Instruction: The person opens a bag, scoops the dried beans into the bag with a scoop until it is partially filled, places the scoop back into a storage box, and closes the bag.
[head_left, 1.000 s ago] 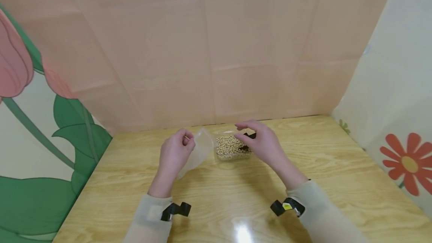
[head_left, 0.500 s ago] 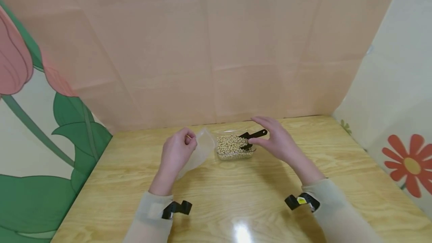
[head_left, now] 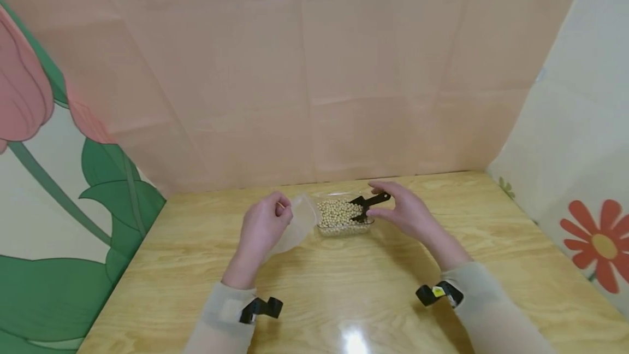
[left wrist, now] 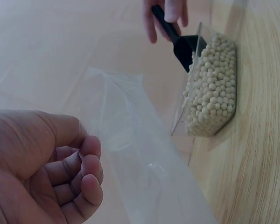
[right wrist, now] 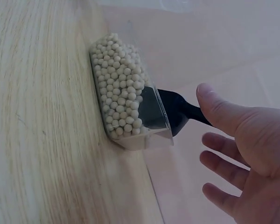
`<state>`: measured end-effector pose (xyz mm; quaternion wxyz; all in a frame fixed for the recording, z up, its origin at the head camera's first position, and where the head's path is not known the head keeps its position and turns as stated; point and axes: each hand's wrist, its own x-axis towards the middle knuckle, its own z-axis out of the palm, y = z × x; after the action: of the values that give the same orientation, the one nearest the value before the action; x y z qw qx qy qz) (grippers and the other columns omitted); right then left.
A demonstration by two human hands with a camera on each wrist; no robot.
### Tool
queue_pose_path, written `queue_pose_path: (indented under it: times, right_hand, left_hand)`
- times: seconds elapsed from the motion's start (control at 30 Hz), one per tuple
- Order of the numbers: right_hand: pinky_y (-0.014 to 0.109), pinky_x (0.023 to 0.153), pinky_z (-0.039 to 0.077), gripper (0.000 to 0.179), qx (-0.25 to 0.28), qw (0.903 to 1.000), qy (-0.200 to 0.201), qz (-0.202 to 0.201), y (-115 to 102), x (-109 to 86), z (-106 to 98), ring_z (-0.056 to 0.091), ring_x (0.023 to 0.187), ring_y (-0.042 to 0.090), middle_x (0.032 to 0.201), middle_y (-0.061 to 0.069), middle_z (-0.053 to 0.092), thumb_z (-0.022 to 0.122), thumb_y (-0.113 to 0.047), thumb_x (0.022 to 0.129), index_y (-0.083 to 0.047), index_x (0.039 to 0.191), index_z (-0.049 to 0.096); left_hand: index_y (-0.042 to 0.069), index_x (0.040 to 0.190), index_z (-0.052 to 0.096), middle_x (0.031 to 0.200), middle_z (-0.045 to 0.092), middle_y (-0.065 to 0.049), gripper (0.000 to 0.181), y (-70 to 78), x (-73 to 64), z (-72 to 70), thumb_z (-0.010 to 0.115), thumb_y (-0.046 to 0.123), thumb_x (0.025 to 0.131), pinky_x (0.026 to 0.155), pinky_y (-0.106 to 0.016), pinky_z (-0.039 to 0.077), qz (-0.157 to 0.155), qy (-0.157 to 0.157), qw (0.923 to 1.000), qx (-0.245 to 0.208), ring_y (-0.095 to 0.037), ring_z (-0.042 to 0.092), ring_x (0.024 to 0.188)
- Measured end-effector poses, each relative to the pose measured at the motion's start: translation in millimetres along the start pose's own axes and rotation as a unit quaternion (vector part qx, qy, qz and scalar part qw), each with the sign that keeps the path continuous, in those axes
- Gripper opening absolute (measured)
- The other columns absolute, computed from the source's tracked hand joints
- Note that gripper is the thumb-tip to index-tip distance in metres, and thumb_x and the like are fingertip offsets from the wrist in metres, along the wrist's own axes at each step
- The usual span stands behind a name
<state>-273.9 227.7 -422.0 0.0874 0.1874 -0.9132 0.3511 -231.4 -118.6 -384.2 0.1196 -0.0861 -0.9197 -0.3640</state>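
My left hand (head_left: 262,228) pinches the edge of a clear plastic bag (head_left: 297,225) between thumb and fingertips; the bag (left wrist: 135,135) hangs beside the hand. To its right, a clear rectangular container (head_left: 344,230) holds many pale round balls (head_left: 339,213). A black scoop (head_left: 375,200) has its blade in the balls, and its handle slants up past the container's right side. My right hand (head_left: 410,213) is around the handle, thumb and fingers spread apart. In the right wrist view, the thumb of this hand (right wrist: 252,144) is close to the handle; whether it touches I cannot tell.
The container stands on a wood-grain table (head_left: 334,288), near its back edge. A pinkish sheet (head_left: 304,70) covers the wall behind. Walls with painted flowers (head_left: 601,245) flank both sides.
My right hand has shifted right from over the container to beside the scoop's handle, uncovering it, then dipped slightly. My left hand has moved slightly right with the bag.
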Motion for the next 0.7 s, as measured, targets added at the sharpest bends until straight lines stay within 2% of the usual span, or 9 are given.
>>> queue_pose_path:
  times: [0.23, 0.37, 0.7]
  right_hand:
    - [0.066, 0.108, 0.049, 0.049, -0.024, 0.9993, 0.014, 0.025, 0.9, -0.8, 4.2, 0.066, 0.129, 0.044, 0.140, 0.016, 0.072, 0.088, -0.033, 0.097, -0.010, 0.138, 0.073]
    - [0.064, 0.101, 0.052, 0.038, -0.049, 0.9982, 0.024, 0.025, -1.8, 0.3, 3.1, 0.071, 0.120, 0.042, 0.134, 0.013, 0.076, 0.087, -0.033, 0.097, -0.013, 0.128, 0.078]
    - [0.062, 0.096, 0.055, 0.031, -0.082, 0.9959, 0.015, 0.035, -5.7, 1.9, 2.6, 0.074, 0.110, 0.039, 0.127, 0.012, 0.079, 0.086, -0.034, 0.098, -0.014, 0.121, 0.082]
  left_hand:
    - [0.011, 0.102, 0.074, 0.075, 0.066, 0.004, 0.004, -0.7, -0.3, 3.2, 0.070, 0.011, 0.103, 0.058, -0.034, 0.046, -0.001, 0.000, 1.0000, 0.007, -0.015, 0.055, 0.058]
    - [0.010, 0.102, 0.074, 0.075, 0.066, 0.004, 0.004, -0.2, -0.2, 2.9, 0.071, 0.011, 0.104, 0.058, -0.034, 0.046, -0.001, 0.004, 1.0000, 0.008, -0.015, 0.055, 0.058]
    - [0.010, 0.103, 0.074, 0.076, 0.066, 0.004, 0.005, 2.1, 1.0, 0.7, 0.070, 0.011, 0.104, 0.058, -0.034, 0.046, 0.002, 0.013, 0.9999, 0.009, -0.014, 0.055, 0.059]
